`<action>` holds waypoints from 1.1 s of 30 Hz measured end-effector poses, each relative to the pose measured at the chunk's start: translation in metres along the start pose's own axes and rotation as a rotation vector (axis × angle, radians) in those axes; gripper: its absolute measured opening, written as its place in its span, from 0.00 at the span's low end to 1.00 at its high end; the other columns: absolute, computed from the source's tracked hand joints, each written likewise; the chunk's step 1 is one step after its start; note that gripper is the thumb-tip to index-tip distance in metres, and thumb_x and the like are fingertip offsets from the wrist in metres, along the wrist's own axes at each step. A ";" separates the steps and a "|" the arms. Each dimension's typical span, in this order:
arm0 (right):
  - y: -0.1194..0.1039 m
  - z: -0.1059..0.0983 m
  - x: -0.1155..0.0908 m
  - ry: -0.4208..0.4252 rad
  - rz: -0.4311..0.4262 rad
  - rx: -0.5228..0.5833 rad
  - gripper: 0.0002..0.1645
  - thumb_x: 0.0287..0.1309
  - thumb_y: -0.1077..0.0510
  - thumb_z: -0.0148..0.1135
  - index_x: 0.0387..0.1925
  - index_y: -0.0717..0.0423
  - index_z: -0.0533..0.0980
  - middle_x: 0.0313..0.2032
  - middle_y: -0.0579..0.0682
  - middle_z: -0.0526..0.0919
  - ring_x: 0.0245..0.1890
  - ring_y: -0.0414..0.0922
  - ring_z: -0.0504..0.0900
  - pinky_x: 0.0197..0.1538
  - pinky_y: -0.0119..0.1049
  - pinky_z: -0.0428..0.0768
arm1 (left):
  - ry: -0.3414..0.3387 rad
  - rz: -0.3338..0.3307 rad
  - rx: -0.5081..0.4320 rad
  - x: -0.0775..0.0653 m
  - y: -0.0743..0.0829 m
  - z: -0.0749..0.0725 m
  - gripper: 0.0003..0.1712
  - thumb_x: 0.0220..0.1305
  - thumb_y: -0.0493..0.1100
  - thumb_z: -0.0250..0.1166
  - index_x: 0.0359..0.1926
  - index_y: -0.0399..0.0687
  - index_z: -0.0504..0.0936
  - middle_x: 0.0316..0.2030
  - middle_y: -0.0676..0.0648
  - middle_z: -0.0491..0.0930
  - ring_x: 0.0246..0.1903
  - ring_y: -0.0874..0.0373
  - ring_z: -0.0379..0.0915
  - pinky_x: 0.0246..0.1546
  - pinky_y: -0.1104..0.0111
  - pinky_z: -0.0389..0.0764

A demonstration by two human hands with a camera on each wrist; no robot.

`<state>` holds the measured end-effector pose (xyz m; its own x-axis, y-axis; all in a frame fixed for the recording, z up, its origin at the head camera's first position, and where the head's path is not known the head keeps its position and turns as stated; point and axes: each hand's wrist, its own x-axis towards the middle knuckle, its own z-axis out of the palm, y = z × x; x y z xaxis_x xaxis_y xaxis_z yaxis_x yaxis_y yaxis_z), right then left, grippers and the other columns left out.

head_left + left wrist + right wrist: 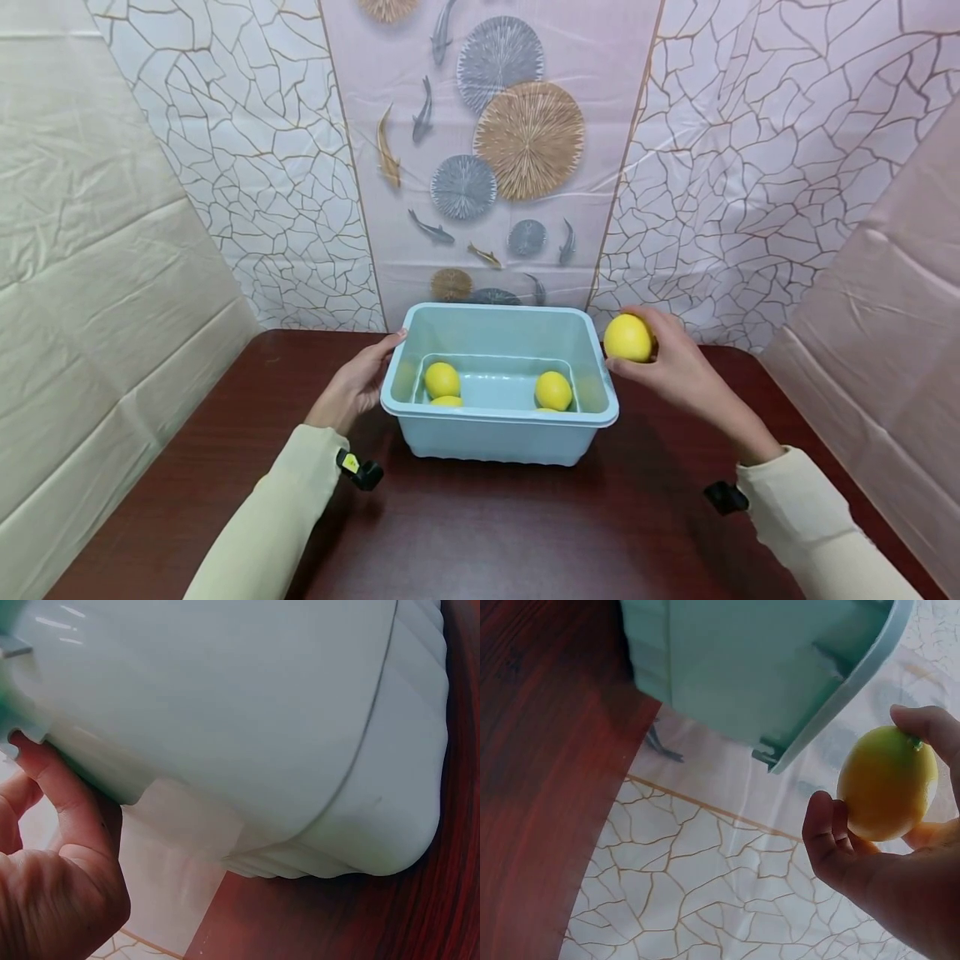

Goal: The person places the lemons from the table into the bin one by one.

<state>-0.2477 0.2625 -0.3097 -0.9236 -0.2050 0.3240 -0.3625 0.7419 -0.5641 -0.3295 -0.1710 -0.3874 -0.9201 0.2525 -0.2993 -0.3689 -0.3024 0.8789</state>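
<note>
A light blue plastic tub (495, 437) stands on the table, with several yellow lemons (442, 380) inside, partly hidden by its front wall. At the tub's left end, my left hand (362, 379) grips the rim; the left wrist view shows its fingers (67, 795) bent up under the edge. My right hand (667, 354) holds another lemon (628, 337) between thumb and fingers, just outside the tub's right rim and about level with it. In the right wrist view this lemon (889, 784) has a greenish stem end.
Dark reddish-brown wood covers the table (480, 533), whose far edge meets a patterned backdrop (495, 167). Plain cream cloth (90, 275) hangs along the left side and more cloth (877, 292) along the right.
</note>
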 end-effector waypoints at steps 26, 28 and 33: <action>-0.036 0.021 0.000 -0.035 -0.104 0.035 0.45 0.58 0.60 0.78 0.72 0.63 0.66 0.60 0.61 0.76 0.50 0.56 0.78 0.50 0.51 0.82 | 0.094 0.149 0.436 -0.010 0.008 0.006 0.34 0.82 0.58 0.55 0.71 0.34 0.73 0.52 0.41 0.84 0.42 0.56 0.84 0.47 0.60 0.88; -0.038 0.025 0.000 -0.048 -0.117 0.048 0.44 0.58 0.61 0.78 0.72 0.63 0.66 0.60 0.60 0.76 0.49 0.55 0.78 0.49 0.51 0.83 | 0.114 0.144 0.482 -0.012 0.008 0.008 0.34 0.83 0.58 0.54 0.71 0.34 0.72 0.59 0.37 0.80 0.50 0.52 0.82 0.54 0.57 0.85; -0.042 0.028 0.002 -0.062 -0.123 0.044 0.44 0.58 0.61 0.78 0.72 0.62 0.66 0.60 0.59 0.76 0.50 0.55 0.78 0.50 0.53 0.83 | 0.169 0.163 0.590 -0.018 0.009 0.015 0.33 0.83 0.59 0.53 0.67 0.33 0.74 0.63 0.34 0.76 0.57 0.45 0.76 0.59 0.55 0.81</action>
<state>-0.2379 0.2132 -0.3069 -0.8774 -0.3324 0.3459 -0.4770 0.6802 -0.5566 -0.3145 -0.1645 -0.3689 -0.9842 0.0830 -0.1563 -0.1319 0.2448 0.9606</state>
